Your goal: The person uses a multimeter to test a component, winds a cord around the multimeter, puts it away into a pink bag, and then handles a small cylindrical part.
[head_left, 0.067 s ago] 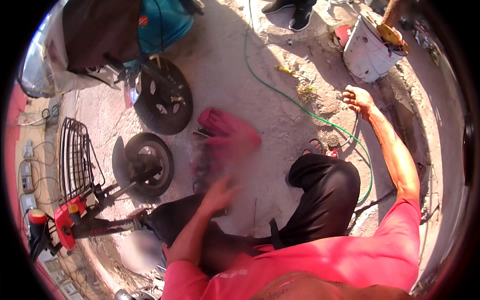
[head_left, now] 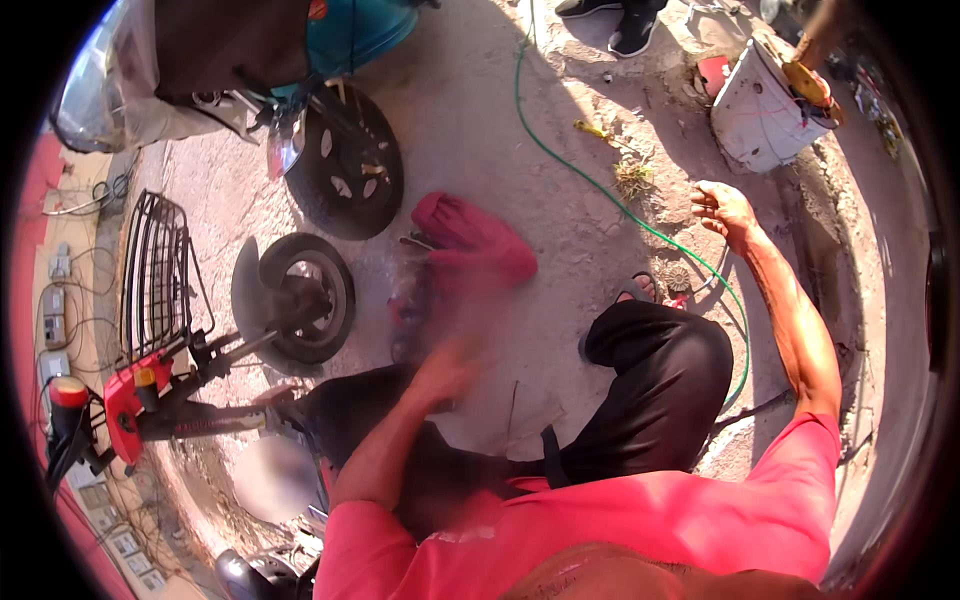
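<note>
My left hand (head_left: pixel 455 368) is smeared by motion over my black-trousered leg, so its fingers cannot be read. Just beyond it, a red cloth (head_left: pixel 480 245) lies on the ground, its near part blurred beside some dark, unclear items. Out to the right, my right hand (head_left: pixel 727 212) hangs in the air with loosely curled fingers, gaps between them, and nothing visible in them. A green hose (head_left: pixel 625 207) runs along the ground to the left of this hand. A thin grey tube (head_left: pixel 716 275) shows just below it.
At left stand a motorbike wheel (head_left: pixel 343 165), a smaller wheel (head_left: pixel 305 300) and a black wire basket (head_left: pixel 155 280). A dirty white bucket (head_left: pixel 760 115) is at far right. Another person's dark shoe (head_left: pixel 633 28) shows at the top. Meter boxes (head_left: pixel 53 312) line the left wall.
The whole view has shifted slightly, so ground things sit further right and mostly higher. My left hand stays blurred near the cloth; my right hand keeps much the same pose.
</note>
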Demonstrator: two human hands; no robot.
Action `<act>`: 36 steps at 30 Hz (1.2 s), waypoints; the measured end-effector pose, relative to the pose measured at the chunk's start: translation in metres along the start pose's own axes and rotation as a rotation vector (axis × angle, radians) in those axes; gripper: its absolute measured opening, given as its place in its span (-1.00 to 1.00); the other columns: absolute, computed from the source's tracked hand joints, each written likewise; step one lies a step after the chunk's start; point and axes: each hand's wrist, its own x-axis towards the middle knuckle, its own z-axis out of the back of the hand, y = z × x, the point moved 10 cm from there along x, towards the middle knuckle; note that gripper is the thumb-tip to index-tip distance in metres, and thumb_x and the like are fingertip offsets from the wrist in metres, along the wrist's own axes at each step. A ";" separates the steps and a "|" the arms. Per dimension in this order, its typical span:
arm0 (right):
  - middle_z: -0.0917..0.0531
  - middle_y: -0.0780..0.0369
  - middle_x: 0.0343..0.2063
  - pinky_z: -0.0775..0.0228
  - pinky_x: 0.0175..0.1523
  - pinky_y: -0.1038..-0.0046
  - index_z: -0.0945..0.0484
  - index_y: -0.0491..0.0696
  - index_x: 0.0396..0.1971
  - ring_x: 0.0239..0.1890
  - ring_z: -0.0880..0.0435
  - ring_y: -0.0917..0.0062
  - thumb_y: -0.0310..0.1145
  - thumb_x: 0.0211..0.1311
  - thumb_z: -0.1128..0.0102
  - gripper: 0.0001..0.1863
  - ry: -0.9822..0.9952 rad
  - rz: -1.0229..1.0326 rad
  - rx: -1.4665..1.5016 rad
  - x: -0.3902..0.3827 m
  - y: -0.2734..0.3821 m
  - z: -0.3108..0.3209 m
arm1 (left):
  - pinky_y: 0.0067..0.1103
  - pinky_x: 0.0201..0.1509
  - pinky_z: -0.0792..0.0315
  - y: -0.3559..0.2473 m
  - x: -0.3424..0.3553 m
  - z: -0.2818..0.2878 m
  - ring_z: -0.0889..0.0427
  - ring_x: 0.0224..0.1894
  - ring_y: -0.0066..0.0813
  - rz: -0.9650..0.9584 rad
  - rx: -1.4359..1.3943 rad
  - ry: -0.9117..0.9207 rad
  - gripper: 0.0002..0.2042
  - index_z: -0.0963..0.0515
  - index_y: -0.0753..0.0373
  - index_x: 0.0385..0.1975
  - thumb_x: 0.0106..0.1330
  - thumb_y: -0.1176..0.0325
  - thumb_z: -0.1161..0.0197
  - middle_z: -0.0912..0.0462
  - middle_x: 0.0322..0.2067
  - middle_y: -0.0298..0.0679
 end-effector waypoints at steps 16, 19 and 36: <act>-0.71 0.04 -0.07 -0.51 0.07 0.28 -0.63 -0.15 0.04 -0.04 -0.71 0.23 0.02 0.28 -0.21 -0.45 0.748 0.761 -0.631 -0.316 -0.012 -0.429 | -0.25 0.19 -0.47 -0.013 -0.066 -0.068 -0.58 0.13 -0.04 -0.458 0.401 0.139 -0.47 -0.56 0.25 0.11 0.26 0.00 -0.31 -0.61 0.08 0.01; -0.71 -0.02 -0.11 -0.49 0.12 0.21 -0.64 -0.17 0.02 -0.03 -0.69 0.12 0.22 0.28 -0.13 -0.30 0.890 0.673 -0.776 -0.299 -0.054 -0.464 | -0.27 0.28 -0.41 0.008 -0.071 -0.077 -0.55 0.18 -0.04 -0.438 0.328 0.237 -0.45 -0.54 0.26 0.15 0.28 0.00 -0.30 -0.58 0.13 0.04; -0.58 0.08 0.06 -0.49 -0.01 0.36 -0.37 -0.19 0.19 0.03 -0.60 0.35 0.21 0.42 0.02 -0.27 0.450 0.004 0.522 -0.171 0.065 -0.404 | -0.13 0.20 -0.43 0.081 -0.112 0.163 -0.47 0.27 -0.08 -0.200 -1.449 -0.705 -0.34 -0.30 0.34 0.25 0.46 -0.15 -0.09 -0.44 0.20 0.03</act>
